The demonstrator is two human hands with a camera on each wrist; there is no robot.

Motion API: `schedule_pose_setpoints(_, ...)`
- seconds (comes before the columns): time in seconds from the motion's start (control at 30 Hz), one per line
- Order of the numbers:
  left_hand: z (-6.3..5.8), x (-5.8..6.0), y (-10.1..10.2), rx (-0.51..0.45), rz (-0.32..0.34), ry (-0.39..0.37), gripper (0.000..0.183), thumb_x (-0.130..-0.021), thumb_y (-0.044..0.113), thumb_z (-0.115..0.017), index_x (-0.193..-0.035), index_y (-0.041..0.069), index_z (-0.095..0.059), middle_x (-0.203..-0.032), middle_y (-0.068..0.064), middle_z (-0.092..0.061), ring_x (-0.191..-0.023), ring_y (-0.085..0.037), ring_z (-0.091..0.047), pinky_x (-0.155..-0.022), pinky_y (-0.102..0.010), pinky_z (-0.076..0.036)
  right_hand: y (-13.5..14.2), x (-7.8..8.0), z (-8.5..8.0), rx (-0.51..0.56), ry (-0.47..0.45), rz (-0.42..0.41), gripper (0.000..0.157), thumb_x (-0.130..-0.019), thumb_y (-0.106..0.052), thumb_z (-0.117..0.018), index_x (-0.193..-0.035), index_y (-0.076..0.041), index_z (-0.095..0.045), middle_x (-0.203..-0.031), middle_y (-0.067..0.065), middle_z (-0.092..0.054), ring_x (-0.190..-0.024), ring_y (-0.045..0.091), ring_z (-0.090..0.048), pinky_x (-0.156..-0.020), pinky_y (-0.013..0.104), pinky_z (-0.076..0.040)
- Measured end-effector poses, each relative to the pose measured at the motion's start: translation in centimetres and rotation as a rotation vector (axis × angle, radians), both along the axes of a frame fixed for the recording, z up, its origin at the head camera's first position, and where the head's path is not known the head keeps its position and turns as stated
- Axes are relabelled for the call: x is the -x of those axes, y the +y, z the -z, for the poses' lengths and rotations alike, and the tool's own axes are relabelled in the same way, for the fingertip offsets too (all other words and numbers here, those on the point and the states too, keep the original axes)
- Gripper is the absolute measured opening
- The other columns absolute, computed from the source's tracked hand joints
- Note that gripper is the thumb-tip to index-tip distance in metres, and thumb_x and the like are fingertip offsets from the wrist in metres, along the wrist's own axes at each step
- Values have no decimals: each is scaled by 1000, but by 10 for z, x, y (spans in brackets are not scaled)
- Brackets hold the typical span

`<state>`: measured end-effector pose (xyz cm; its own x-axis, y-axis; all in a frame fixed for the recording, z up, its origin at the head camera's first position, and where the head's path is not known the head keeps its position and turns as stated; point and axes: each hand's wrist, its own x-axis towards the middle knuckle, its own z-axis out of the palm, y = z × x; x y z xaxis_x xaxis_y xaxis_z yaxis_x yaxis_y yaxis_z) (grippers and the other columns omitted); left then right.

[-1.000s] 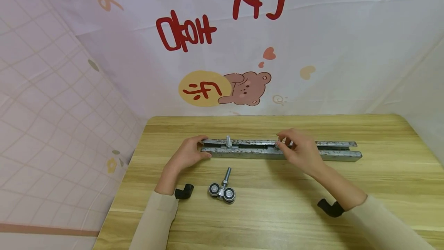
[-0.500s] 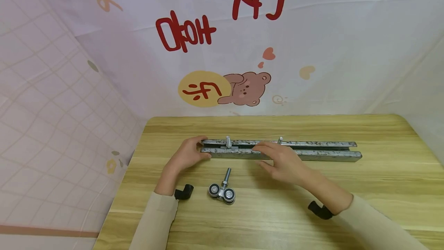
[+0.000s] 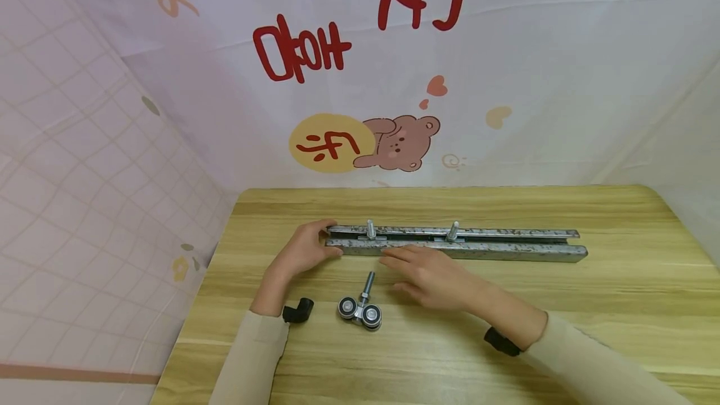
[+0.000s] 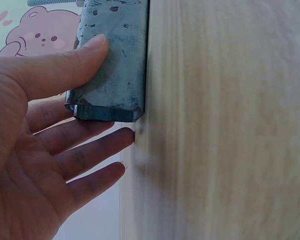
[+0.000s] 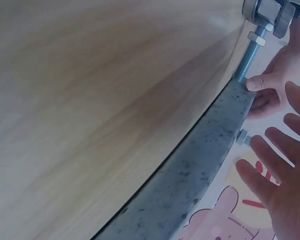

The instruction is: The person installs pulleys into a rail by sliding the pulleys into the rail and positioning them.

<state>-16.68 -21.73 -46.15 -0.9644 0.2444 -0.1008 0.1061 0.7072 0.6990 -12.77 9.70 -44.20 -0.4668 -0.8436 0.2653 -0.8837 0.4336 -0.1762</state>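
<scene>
A speckled grey metal channel rail (image 3: 523,252) lies across the table with its slot facing up. My left hand (image 3: 304,247) holds its left end, the thumb (image 4: 92,55) on the near side and fingers behind. Two threaded bolts (image 3: 370,230) stand up out of the slot, the second bolt (image 3: 453,231) near the rail's middle; what carries them is mostly hidden inside. A loose roller trolley (image 3: 360,312), with black-and-silver wheels and a threaded stem, lies in front of the rail. My right hand (image 3: 433,277), fingers spread and holding nothing, hovers by the rail's front side, right of the trolley.
The wood-grain table (image 3: 619,305) reaches back to a printed white cloth (image 3: 540,67) with red characters and a bear. Another cloth with a grid pattern (image 3: 95,174) hangs along the left. Black wrist mounts (image 3: 299,310) sit at both sleeves.
My right hand has let go of the right-hand bolt and moved left and nearer, toward the loose roller trolley. The left hand stays on the rail's end.
</scene>
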Motion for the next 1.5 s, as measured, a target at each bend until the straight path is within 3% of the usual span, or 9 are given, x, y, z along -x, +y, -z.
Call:
schedule_pose_setpoints(0.27, -3, 1, 3, -5, 10, 13, 68, -88, 18, -87, -148, 4, -58, -133, -15, -67, -118, -31, -65, -94, -48, -55, -16, -2, 1, -109, -60, -28, 49, -104, -21, -68, -149, -7, -59, -153, 12, -55, -138, 33, -55, -114, 49, -44)
schedule_pose_setpoints(0.6, -4, -1, 2, -15, 12, 9, 67, -89, 17, -86, -148, 4, -58, -133, -16, -67, -119, -32, -65, -95, -48, -55, -38, -4, 14, -238, -2, -64, 41, -105, -17, -66, -144, -5, -63, -147, 12, -61, -132, 30, -59, -110, 43, -48)
schedule_pose_setpoints(1.07, -2, -2, 1, -12, -2, -7, 68, -90, 18, -86, -149, 5, -58, -133, -15, -67, -117, -30, -64, -91, -46, -55, -54, 1, 26, -237, 69, -50, 24, -97, -11, -73, -121, -16, -75, -116, -1, -70, -111, 20, -62, -96, 36, -52)
schedule_pose_setpoints(1.3, -4, -3, 2, -18, 7, 0, 68, -89, 17, -87, -148, 4, -58, -132, -15, -67, -117, -30, -64, -92, -46, -55, -50, 2, 26, -183, 36, -69, 26, -92, -3, -75, -116, -12, -76, -110, 1, -69, -105, 20, -61, -98, 35, -52)
schedule_pose_setpoints(1.5, -3, -2, 1, -19, 2, -8, 68, -89, 17, -87, -149, 5, -58, -134, -14, -67, -119, -30, -64, -92, -46, -55, -41, 2, 25, -128, 74, -97, 20, -91, -4, -78, -109, -11, -75, -104, -1, -69, -98, 18, -61, -94, 32, -53)
